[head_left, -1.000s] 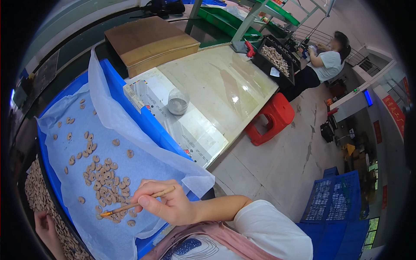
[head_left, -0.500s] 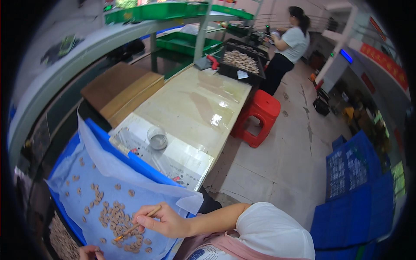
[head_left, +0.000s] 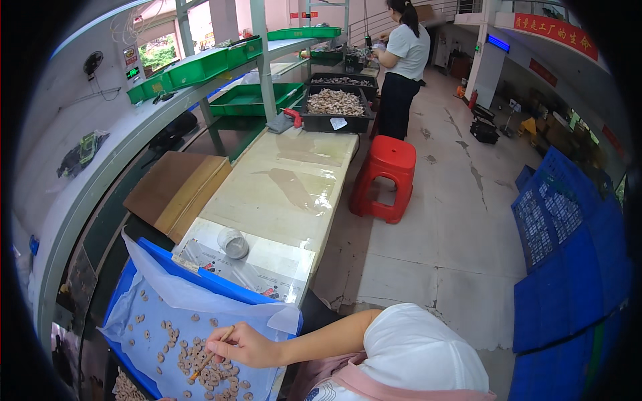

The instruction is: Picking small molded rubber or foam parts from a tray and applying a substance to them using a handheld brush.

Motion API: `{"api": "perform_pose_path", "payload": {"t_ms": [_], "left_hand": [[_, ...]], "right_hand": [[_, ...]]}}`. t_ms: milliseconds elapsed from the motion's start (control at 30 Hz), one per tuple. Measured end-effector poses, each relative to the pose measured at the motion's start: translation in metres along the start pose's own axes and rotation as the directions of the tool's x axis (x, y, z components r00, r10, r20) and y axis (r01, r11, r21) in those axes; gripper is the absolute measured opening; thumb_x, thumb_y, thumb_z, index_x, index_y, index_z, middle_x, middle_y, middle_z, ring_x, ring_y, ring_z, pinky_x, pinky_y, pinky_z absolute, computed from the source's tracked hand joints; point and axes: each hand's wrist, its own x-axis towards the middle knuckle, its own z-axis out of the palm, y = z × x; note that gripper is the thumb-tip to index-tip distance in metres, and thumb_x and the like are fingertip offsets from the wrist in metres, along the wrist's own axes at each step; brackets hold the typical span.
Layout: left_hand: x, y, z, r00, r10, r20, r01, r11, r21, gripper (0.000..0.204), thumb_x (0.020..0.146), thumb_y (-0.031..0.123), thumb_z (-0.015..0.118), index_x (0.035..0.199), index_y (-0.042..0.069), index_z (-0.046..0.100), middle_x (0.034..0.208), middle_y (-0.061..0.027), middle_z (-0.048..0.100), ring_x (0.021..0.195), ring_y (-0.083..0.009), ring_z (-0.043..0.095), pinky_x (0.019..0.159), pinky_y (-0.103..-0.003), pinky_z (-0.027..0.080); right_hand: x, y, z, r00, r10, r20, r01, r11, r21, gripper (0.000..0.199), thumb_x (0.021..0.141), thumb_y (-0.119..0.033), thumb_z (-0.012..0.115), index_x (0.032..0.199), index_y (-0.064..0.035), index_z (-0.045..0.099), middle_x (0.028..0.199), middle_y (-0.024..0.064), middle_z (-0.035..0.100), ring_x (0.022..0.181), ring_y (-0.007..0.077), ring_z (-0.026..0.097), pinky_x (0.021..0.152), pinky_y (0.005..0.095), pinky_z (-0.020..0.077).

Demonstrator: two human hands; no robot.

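Note:
My right hand [head_left: 246, 346] is closed round a slim wooden-handled brush [head_left: 207, 361] with a yellow-orange tip. That tip points down among many small brown ring-shaped pieces [head_left: 172, 334], some clustered, others scattered. They lie on a thin whitish sheet [head_left: 180, 294] lining a blue tray [head_left: 157, 254]. Of my left hand, only a sliver of skin shows at the lower edge, beside the tray's near end; its fingers are hidden. More brown pieces [head_left: 126, 387] are heaped at the lower left, just outside the tray.
A clear jar [head_left: 234, 244] stands on the cream-topped table [head_left: 274, 174]. Cardboard [head_left: 174, 190] leans at its left. Beyond are a black crate [head_left: 334, 120] of pieces, a red stool [head_left: 384, 180] and a standing person [head_left: 404, 60]. Blue crates [head_left: 568, 281] stack at right.
The view has tilted up and shifted, so more of the room shows. My left hand has dropped almost out of the picture. My right hand still holds the brush over the pieces.

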Motion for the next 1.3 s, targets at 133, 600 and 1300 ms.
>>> {"api": "perform_pose_path", "payload": {"t_ms": [133, 600, 1300], "left_hand": [[0.002, -0.001, 0.005, 0.999, 0.034, -0.008, -0.034, 0.999, -0.014, 0.01, 0.078, 0.003, 0.06, 0.086, 0.0, 0.057, 0.08, -0.011, 0.059, 0.072, -0.0189, 0.056, 0.068, -0.03, 0.047], [0.006, 0.021, 0.02, 0.939, 0.336, 0.069, -0.343, 0.924, 0.171, 0.017, 0.062, -0.009, 0.061, 0.076, 0.0, 0.057, 0.078, -0.0107, 0.061, 0.072, -0.0202, 0.061, 0.065, -0.027, 0.049], [0.003, 0.012, 0.025, 0.836, 0.536, 0.117, -0.546, 0.832, 0.092, 0.024, 0.062, -0.008, 0.066, 0.08, 0.003, 0.057, 0.077, -0.0104, 0.062, 0.064, -0.0189, 0.062, 0.054, -0.025, 0.05]], "right_hand": [[0.001, 0.005, -0.005, 0.997, 0.072, 0.002, -0.072, 0.997, -0.022, 0.024, 0.09, -0.018, 0.049, 0.091, 0.0042, 0.058, 0.076, 0.0037, 0.058, 0.07, 0.0088, 0.056, 0.062, 0.0214, 0.044], [-0.004, -0.004, -0.008, 0.997, -0.075, -0.007, 0.075, 0.997, -0.012, 0.023, 0.09, -0.018, 0.042, 0.087, 0.0021, 0.052, 0.07, 0.0165, 0.054, 0.061, 0.0198, 0.05, 0.05, 0.0271, 0.0434], [-0.001, -0.004, -0.006, 0.983, -0.111, 0.143, 0.14, 0.966, -0.218, 0.03, 0.091, -0.03, 0.042, 0.089, -0.0014, 0.051, 0.067, 0.0134, 0.052, 0.063, 0.0213, 0.051, 0.05, 0.0262, 0.0431]]}}
